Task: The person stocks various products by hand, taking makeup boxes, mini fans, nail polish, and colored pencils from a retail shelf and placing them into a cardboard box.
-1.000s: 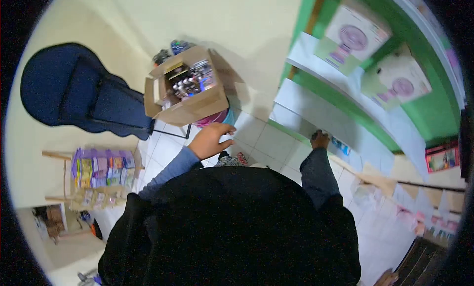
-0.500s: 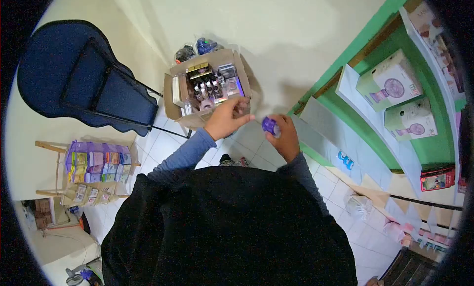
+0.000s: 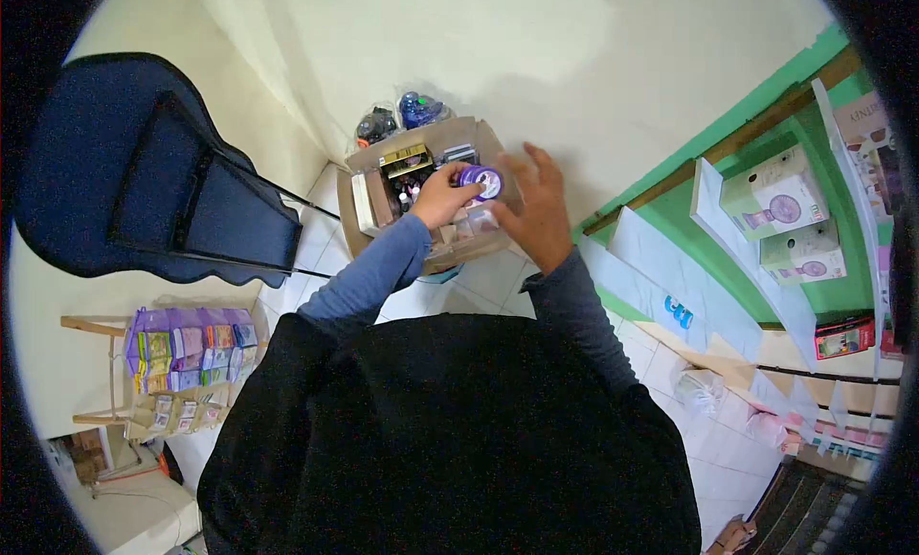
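Observation:
My left hand [image 3: 442,199] is closed round a purple round container [image 3: 487,182] with a pale disc on its face, above the right part of an open cardboard box [image 3: 360,241]. Just right of it, my right hand [image 3: 542,215] has its fingers spread and holds nothing. Inside the box are a black-and-gold pack [image 3: 406,159], several small dark bottles with white caps, partly hidden by my left hand, and a long white box [image 3: 366,205] along the left side.
A dark padded chair [image 3: 153,167] leans at the left. Bagged bottles [image 3: 421,110] stand behind the box. To the right, green-backed shelves hold mini-fan boxes [image 3: 777,193] and a blue item [image 3: 678,312]. A purple pocket organiser [image 3: 191,349] hangs at lower left.
The purple container has passed from my right hand to my left and moved over the box. My right hand has opened and risen beside it. The view has shifted slightly.

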Demonstrator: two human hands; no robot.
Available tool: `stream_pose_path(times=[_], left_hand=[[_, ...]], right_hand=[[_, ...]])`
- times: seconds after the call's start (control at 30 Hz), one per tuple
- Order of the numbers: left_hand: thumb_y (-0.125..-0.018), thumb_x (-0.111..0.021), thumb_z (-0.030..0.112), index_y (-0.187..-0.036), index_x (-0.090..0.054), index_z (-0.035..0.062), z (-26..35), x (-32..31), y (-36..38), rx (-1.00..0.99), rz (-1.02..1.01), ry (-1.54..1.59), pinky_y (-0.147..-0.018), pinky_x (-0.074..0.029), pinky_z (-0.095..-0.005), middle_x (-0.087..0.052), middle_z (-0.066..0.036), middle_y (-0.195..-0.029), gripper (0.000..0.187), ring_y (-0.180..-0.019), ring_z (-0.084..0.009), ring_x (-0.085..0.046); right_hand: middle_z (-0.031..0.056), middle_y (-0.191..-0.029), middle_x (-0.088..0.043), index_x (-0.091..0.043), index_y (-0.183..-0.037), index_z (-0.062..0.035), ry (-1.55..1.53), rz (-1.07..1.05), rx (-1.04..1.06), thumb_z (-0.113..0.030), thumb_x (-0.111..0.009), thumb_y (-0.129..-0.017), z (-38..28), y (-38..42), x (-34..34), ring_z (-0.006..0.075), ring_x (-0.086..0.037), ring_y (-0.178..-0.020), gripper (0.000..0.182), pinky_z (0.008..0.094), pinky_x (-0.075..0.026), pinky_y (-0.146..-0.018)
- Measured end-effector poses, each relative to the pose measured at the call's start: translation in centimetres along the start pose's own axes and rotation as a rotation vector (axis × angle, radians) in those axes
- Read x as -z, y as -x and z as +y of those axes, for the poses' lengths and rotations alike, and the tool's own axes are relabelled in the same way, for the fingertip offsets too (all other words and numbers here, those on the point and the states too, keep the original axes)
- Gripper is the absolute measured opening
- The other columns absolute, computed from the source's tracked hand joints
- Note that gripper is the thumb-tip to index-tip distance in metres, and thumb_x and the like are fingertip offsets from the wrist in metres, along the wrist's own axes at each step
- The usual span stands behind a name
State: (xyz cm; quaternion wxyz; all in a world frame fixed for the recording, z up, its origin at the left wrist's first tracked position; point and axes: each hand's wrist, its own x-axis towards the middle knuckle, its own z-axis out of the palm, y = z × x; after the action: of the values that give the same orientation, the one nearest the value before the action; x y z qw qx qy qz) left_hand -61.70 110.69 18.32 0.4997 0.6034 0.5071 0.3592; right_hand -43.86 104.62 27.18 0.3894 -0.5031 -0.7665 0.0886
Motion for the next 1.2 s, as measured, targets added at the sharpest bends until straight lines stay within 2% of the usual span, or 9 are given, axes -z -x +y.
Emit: stream_pose_path(times=[0.03,0.07,0.17,0.2,0.33,0.7,0.9,1.0,1.2], left_hand=[[-0.07,-0.074,0.022,-0.118,-0.052,-0.0004,-1.1,0.0,-0.9,-0.083,0.018,-0.119,-0.078,-0.05,-0.0329,-0.061,-0.014,-0.091,0.056,-0.085,-0.0262,-0.061],[-0.071,-0.071,0.022,-0.122,-0.05,0.0021,0.5,0.0,-0.6,-0.192,0.115,-0.558,-0.084,-0.048,-0.0383,-0.057,-0.02,-0.103,0.059,-0.096,-0.0346,-0.059],[-0.073,-0.068,0.021,-0.125,-0.046,0.0024,-0.7,-0.1,-3.8,-0.155,-0.051,-0.725,-0.089,-0.045,-0.0418,-0.052,-0.023,-0.112,0.059,-0.105,-0.038,-0.054],[-0.072,-0.07,0.019,-0.122,-0.044,0.0022,-1.3,0.0,-4.9,-0.256,-0.087,-0.785,-0.087,-0.046,-0.0443,-0.056,-0.025,-0.107,0.059,-0.102,-0.0403,-0.055],[-0.069,-0.073,0.016,-0.111,-0.043,-0.0004,-2.6,-0.7,-7.1,0.01,-0.16,-0.983,-0.083,-0.047,-0.0467,-0.061,-0.027,-0.099,0.054,-0.096,-0.0419,-0.059],[-0.076,-0.058,0.01,-0.104,-0.054,-0.0028,-4.6,0.2,-9.3,-0.138,-0.365,-0.99,-0.085,-0.047,-0.0466,-0.058,-0.029,-0.101,0.031,-0.096,-0.0411,-0.058],[-0.079,-0.05,0.005,-0.097,-0.056,-0.0019,-6.2,-0.2,-8.3,-0.319,-0.147,-0.945,-0.077,-0.05,-0.0458,-0.057,-0.025,-0.098,0.02,-0.09,-0.0407,-0.059],[-0.081,-0.048,0.006,-0.096,-0.056,-0.0004,-4.6,-0.3,-7.4,-0.254,-0.169,-1.052,-0.075,-0.051,-0.0441,-0.055,-0.023,-0.102,0.018,-0.09,-0.0382,-0.06],[-0.084,-0.044,0.005,-0.102,-0.054,-0.0016,-4.3,0.0,-6.7,-0.49,-0.083,-1.001,-0.076,-0.05,-0.045,-0.057,-0.023,-0.094,0.022,-0.088,-0.0395,-0.06]], right_hand=[[0.0178,-0.131,-0.04,-0.053,-0.119,-0.0115,0.023,0.04,-0.046,-0.016,-0.074,-0.067,0.3,0.2,0.5,0.0364,-0.037,-0.121,0.056,0.0447,-0.032,-0.101],[0.0175,-0.131,-0.04,-0.054,-0.119,-0.0115,0.03,0.06,-0.073,-0.018,-0.074,-0.068,0.7,0.5,0.8,0.036,-0.037,-0.121,0.055,0.0447,-0.032,-0.101],[0.0173,-0.131,-0.04,-0.053,-0.119,-0.0113,0.052,0.095,-0.162,-0.02,-0.073,-0.071,1.6,2.0,1.8,0.0357,-0.036,-0.122,0.053,0.0452,-0.031,-0.101],[0.0178,-0.13,-0.04,-0.053,-0.118,-0.0111,0.057,0.086,-0.192,-0.019,-0.072,-0.071,1.5,2.5,2.2,0.0362,-0.035,-0.122,0.051,0.0455,-0.03,-0.102],[0.0181,-0.13,-0.039,-0.052,-0.118,-0.0111,0.083,0.089,-0.288,-0.02,-0.07,-0.073,2.4,4.6,3.1,0.0366,-0.035,-0.122,0.049,0.0462,-0.029,-0.102],[0.0187,-0.132,-0.037,-0.051,-0.12,-0.0104,0.097,0.081,-0.422,-0.02,-0.07,-0.075,3.2,6.6,3.3,0.0374,-0.035,-0.123,0.05,0.0463,-0.03,-0.103],[0.0182,-0.132,-0.038,-0.051,-0.12,-0.0108,0.087,0.077,-0.393,-0.019,-0.07,-0.075,3.3,6.2,2.2,0.0369,-0.035,-0.123,0.05,0.0454,-0.032,-0.102],[0.0178,-0.132,-0.037,-0.051,-0.12,-0.0109,0.08,0.055,-0.409,-0.019,-0.07,-0.075,3.1,6.0,1.8,0.0367,-0.035,-0.123,0.049,0.045,-0.032,-0.102],[0.0176,-0.133,-0.037,-0.051,-0.12,-0.0109,0.066,0.046,-0.408,-0.019,-0.069,-0.075,3.2,6.2,1.3,0.0365,-0.036,-0.123,0.049,0.0449,-0.032,-0.102]])
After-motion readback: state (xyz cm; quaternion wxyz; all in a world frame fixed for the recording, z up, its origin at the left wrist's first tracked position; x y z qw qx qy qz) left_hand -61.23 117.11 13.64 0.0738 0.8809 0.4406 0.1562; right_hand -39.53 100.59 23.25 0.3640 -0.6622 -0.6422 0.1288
